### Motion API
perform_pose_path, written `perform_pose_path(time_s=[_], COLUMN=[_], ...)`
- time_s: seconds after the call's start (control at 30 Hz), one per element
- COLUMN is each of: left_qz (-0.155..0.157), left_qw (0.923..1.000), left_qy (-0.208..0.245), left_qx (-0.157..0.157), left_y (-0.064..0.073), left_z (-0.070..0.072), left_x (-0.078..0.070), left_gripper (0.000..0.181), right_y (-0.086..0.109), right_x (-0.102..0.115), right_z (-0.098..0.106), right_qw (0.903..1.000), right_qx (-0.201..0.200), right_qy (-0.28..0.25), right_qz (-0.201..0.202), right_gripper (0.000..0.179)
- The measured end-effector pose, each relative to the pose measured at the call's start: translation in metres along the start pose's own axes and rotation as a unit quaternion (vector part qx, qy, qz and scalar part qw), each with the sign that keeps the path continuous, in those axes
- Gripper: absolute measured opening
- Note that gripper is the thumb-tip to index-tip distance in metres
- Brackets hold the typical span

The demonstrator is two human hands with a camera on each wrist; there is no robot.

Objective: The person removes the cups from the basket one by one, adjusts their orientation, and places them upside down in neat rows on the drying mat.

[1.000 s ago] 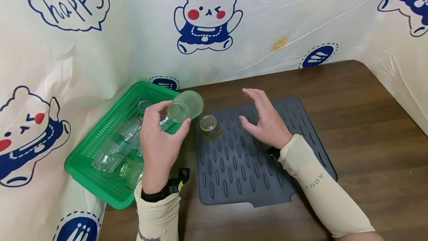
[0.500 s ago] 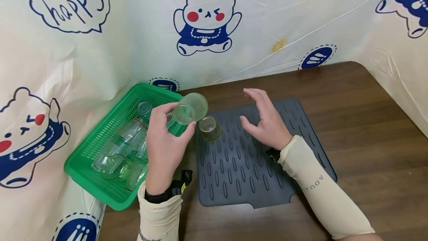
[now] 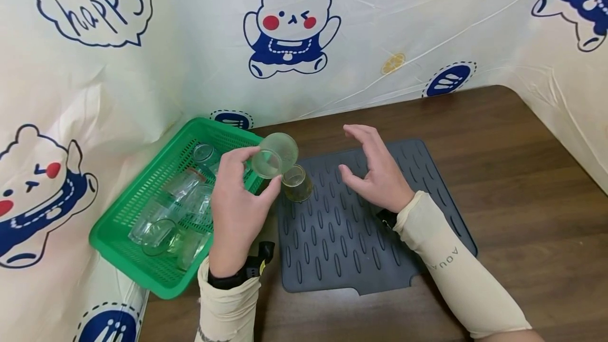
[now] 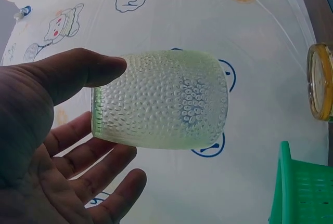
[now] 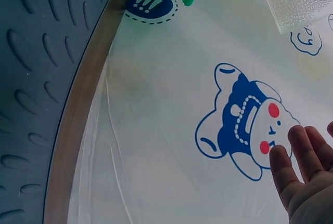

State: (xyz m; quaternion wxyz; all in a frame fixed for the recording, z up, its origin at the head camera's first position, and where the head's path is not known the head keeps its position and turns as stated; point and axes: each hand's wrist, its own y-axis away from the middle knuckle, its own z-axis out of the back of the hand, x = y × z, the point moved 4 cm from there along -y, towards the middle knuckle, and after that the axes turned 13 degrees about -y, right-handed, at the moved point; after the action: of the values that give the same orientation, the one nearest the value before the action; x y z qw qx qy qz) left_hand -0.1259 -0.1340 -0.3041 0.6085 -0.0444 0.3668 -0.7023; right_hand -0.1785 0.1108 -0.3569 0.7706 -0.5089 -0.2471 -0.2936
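Note:
My left hand [image 3: 239,210] holds a pale green bubble-textured glass tumbler [image 3: 281,149] by one end, thumb on one side and fingers on the other. In the left wrist view the tumbler [image 4: 161,99] lies sideways across the picture, with nothing seen inside it. Just below it in the head view, a small amber-tinted glass [image 3: 298,186] stands on the back left corner of the dark ribbed drying mat [image 3: 342,247]. My right hand [image 3: 380,176] hovers above the mat, thumb and fingers spread, holding nothing; the right wrist view shows its fingers [image 5: 304,154] apart.
A green plastic basket [image 3: 119,263] with several clear glasses [image 3: 161,234] lying in it stands left of the mat. The brown wooden table [image 3: 532,189] extends to the right. A printed sheet [image 3: 190,30] hangs behind and to the left.
My left hand has moved right with the tumbler, away from the basket and closer to the glass on the mat. My right hand stays almost where it was.

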Motion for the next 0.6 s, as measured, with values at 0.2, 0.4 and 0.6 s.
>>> perform_pose_path(time_s=[0.2, 0.4, 0.6], left_qz=[-0.012, -0.022, -0.048], left_qw=[0.9998, 0.9996, 0.9984], left_qy=[-0.011, -0.015, -0.026], left_qx=[0.008, 0.011, 0.011], left_y=[0.001, 0.002, 0.003], left_z=[-0.003, -0.006, -0.009], left_x=[-0.004, -0.009, -0.016], left_gripper=[0.058, 0.056, 0.055], right_y=[0.001, 0.001, 0.001], right_x=[-0.001, 0.000, 0.001], right_z=[0.000, -0.002, -0.006], right_qw=[0.9999, 0.9998, 0.9995], right_qx=[0.000, 0.005, 0.017], right_qy=[-0.001, 0.004, 0.010], right_qz=[0.012, 0.018, 0.024], right_gripper=[0.073, 0.075, 0.078])
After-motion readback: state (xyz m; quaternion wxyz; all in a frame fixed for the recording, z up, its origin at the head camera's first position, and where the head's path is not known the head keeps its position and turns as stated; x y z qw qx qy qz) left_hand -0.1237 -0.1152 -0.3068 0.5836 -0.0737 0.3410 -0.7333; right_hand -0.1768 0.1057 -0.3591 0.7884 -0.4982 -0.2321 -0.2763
